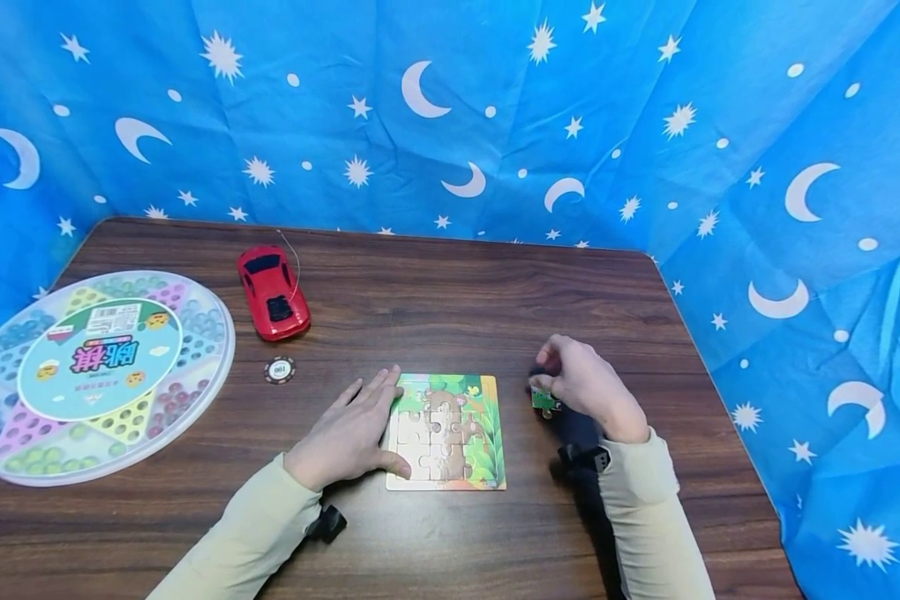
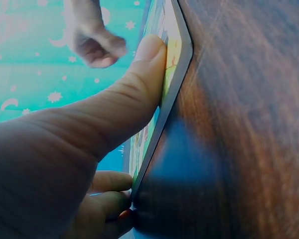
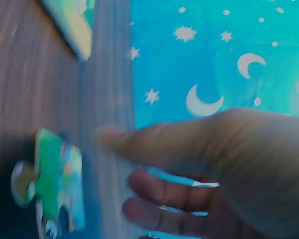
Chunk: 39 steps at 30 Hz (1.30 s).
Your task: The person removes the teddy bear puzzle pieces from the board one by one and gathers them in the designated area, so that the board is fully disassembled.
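the left hand (image 1: 348, 433) lay flat, fingers straight, pressing the puzzle board's (image 1: 465, 458) left edge. just right of that board, the right hand (image 1: 588, 387) hovered with curled fingers beside 1 green puzzle piece (image 1: 545, 402); whether it gripped the piece was unclear.

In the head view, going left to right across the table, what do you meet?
Round marble game tray → red toy car → poker chip → left hand → puzzle board → loose puzzle piece → right hand.

On one wooden table (image 1: 450, 283): one puzzle board (image 1: 447, 431), one loose puzzle piece (image 1: 545, 402), one red toy car (image 1: 272, 292), one poker chip (image 1: 280, 369), one round Chinese checkers set (image 1: 93, 375), and two hands.
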Available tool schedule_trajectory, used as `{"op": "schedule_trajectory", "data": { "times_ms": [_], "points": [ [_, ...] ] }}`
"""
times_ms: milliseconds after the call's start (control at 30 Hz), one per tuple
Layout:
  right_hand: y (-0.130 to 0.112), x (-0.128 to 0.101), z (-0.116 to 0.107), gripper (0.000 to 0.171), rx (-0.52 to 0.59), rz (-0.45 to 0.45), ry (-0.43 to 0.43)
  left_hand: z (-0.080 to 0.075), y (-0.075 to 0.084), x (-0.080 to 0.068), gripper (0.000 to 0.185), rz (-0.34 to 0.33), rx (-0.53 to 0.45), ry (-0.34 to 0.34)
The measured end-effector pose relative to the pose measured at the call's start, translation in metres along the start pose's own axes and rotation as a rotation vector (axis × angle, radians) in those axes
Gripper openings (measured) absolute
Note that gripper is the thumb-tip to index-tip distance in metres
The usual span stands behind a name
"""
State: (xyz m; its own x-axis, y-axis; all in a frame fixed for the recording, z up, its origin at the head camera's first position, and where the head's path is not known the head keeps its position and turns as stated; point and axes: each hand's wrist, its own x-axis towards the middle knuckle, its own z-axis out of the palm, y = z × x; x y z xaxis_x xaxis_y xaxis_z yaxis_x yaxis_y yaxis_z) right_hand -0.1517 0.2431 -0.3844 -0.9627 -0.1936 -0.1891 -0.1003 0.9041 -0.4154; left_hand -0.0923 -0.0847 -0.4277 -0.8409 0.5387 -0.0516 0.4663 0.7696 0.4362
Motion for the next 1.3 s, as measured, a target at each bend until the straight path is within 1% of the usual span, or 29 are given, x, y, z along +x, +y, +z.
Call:
{"op": "schedule_trajectory", "data": {
  "times_ms": [100, 200, 267, 333, 433, 567, 667, 867, 967, 1100, 1300],
  "points": [
    [-0.013, -0.002, 0.002, 0.02, 0.078, -0.078, 0.054, 0.0, 0.0, 0.0, 0.108, -0.005, -0.008, -0.003],
    [-0.028, -0.003, 0.008, 0.021, 0.099, -0.167, 0.071, 0.0, 0.0, 0.0, 0.108, -0.015, -0.011, -0.012],
    [-0.039, -0.004, 0.013, 0.024, 0.102, -0.226, 0.052, 0.001, 0.001, 0.0, 0.109, -0.022, -0.01, -0.019],
    [-0.047, -0.004, 0.02, 0.027, 0.081, -0.269, 0.025, 0.001, 0.001, 0.001, 0.11, -0.027, -0.009, -0.025],
    [-0.058, -0.006, 0.029, 0.034, 0.038, -0.308, -0.031, 0.001, 0.001, 0.001, 0.111, -0.029, -0.009, -0.029],
    [-0.065, -0.009, 0.037, 0.043, -0.025, -0.312, -0.079, 0.002, 0.001, 0.001, 0.111, -0.028, -0.009, -0.03],
    [-0.068, -0.009, 0.041, 0.047, -0.057, -0.31, -0.094, 0.002, 0.001, 0.001, 0.111, -0.028, -0.01, -0.03],
    [-0.069, -0.009, 0.047, 0.047, -0.1, -0.333, -0.112, 0.001, 0.001, 0.001, 0.112, -0.027, -0.009, -0.032],
    [-0.071, -0.009, 0.05, 0.046, -0.144, -0.357, -0.095, 0.001, 0.001, 0.001, 0.111, -0.025, -0.009, -0.027],
    [-0.075, -0.01, 0.053, 0.047, -0.233, -0.378, -0.044, 0.001, 0.001, 0.001, 0.11, -0.024, -0.012, -0.02],
    [-0.083, -0.013, 0.058, 0.048, -0.308, -0.345, 0.005, 0.0, 0.001, 0.0, 0.11, -0.028, -0.017, -0.019]
  ]
}}
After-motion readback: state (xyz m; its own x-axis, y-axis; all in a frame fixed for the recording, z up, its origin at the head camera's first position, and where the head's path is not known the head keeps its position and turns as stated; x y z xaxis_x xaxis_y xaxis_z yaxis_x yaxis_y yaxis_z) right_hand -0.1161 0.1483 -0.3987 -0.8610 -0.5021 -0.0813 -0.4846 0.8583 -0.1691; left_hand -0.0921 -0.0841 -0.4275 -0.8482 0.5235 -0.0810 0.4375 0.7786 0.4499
